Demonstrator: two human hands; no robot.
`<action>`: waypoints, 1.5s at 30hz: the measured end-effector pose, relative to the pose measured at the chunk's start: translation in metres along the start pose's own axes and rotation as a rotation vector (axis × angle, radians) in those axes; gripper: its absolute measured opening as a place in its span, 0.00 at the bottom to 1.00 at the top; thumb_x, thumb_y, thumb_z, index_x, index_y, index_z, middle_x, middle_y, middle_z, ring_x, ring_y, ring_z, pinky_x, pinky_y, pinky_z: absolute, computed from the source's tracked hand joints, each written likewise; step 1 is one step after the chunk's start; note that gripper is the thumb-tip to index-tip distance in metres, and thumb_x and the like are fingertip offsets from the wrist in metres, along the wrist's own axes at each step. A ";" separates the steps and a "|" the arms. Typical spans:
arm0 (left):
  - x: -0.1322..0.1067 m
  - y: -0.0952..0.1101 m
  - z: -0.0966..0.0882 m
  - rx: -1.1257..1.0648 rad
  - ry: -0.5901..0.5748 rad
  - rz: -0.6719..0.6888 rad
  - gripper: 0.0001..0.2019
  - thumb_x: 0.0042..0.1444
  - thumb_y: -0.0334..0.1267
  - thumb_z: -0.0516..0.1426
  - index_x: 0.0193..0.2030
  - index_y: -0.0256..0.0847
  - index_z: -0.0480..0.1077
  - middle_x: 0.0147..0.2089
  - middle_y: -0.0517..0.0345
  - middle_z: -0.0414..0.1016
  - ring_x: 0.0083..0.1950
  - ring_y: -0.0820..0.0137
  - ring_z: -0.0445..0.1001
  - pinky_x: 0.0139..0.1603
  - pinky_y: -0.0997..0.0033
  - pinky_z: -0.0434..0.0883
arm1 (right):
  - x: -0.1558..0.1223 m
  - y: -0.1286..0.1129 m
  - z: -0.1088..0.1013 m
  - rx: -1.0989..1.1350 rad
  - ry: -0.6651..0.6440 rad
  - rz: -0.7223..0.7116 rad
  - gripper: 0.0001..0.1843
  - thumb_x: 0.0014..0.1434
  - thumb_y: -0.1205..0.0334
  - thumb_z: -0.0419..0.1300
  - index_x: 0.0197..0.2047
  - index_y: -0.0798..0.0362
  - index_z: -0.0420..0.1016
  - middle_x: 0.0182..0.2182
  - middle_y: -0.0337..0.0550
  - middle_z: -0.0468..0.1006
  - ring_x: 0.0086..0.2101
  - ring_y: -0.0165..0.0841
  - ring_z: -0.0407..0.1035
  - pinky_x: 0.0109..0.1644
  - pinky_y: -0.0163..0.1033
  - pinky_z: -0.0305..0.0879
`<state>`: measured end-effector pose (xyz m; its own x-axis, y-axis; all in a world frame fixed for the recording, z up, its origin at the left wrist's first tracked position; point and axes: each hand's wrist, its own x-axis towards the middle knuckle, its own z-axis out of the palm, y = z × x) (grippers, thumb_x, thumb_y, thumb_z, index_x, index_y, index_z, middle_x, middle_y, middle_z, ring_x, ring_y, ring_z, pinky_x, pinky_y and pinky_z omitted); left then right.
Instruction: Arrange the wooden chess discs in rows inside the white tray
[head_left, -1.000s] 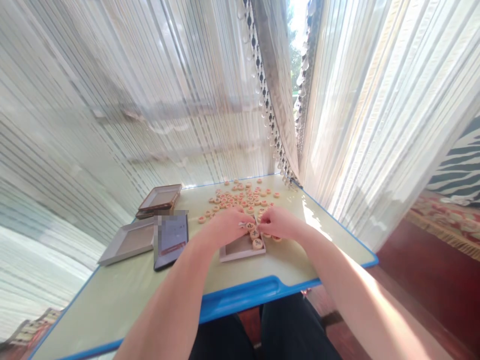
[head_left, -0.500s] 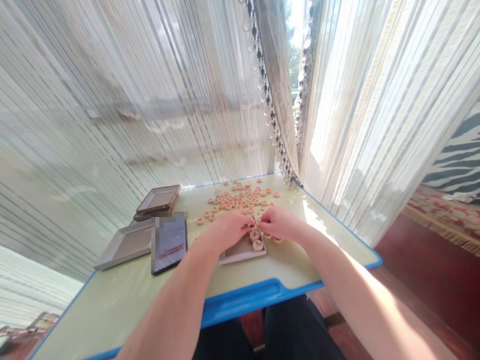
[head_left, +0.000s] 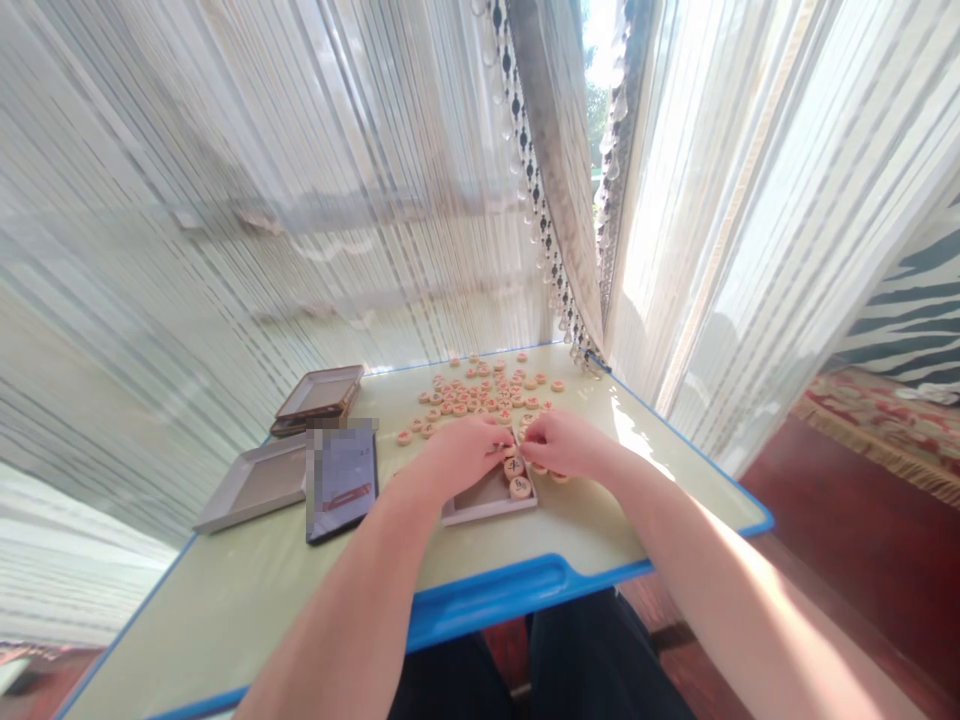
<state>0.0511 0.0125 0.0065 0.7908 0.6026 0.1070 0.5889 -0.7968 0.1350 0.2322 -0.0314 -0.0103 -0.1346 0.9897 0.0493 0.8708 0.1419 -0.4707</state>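
A shallow box [head_left: 491, 514] lies in front of me on the folding table. Two round xiangqi pieces with dark characters, a nearer piece [head_left: 520, 487] and one behind it [head_left: 513, 467], line its right side. My left hand [head_left: 472, 447] reaches over the box, its fingers closed on another piece [head_left: 510, 451] at the far end of that row. Just beyond the box's right edge, my right hand [head_left: 562, 442] has its fingertips pinched together; whatever is between them is hidden. Several pieces [head_left: 559, 478] lie under and beside that hand.
Many loose xiangqi pieces [head_left: 487, 392] are scattered across the far half of the table [head_left: 600, 530]. On the left stand a tablet [head_left: 345, 485], an open grey lid or tray [head_left: 255, 485] and stacked boxes [head_left: 319, 392]. String curtains [head_left: 337, 250] hang behind the table.
Both hands stay almost in the same place over the box. The whole view has shifted slightly; the two pieces in the box have not visibly moved.
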 end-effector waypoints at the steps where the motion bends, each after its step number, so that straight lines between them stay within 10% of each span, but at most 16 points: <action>1: 0.000 -0.001 0.000 -0.004 0.003 0.008 0.12 0.59 0.39 0.50 0.42 0.48 0.74 0.41 0.58 0.72 0.39 0.70 0.70 0.39 0.75 0.66 | 0.000 0.000 0.000 -0.001 -0.001 -0.001 0.12 0.51 0.62 0.53 0.21 0.54 0.72 0.16 0.38 0.70 0.20 0.25 0.61 0.24 0.30 0.51; 45: 0.005 0.004 0.004 0.185 -0.017 -0.170 0.08 0.54 0.38 0.51 0.28 0.43 0.70 0.35 0.57 0.72 0.36 0.68 0.71 0.34 0.71 0.64 | 0.003 0.003 0.004 0.094 0.055 -0.071 0.11 0.50 0.66 0.55 0.34 0.48 0.79 0.21 0.33 0.72 0.20 0.24 0.62 0.25 0.30 0.54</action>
<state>0.0579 0.0125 0.0039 0.6798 0.7288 0.0814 0.7327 -0.6797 -0.0331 0.2328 -0.0284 -0.0154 -0.1658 0.9772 0.1325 0.8113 0.2115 -0.5450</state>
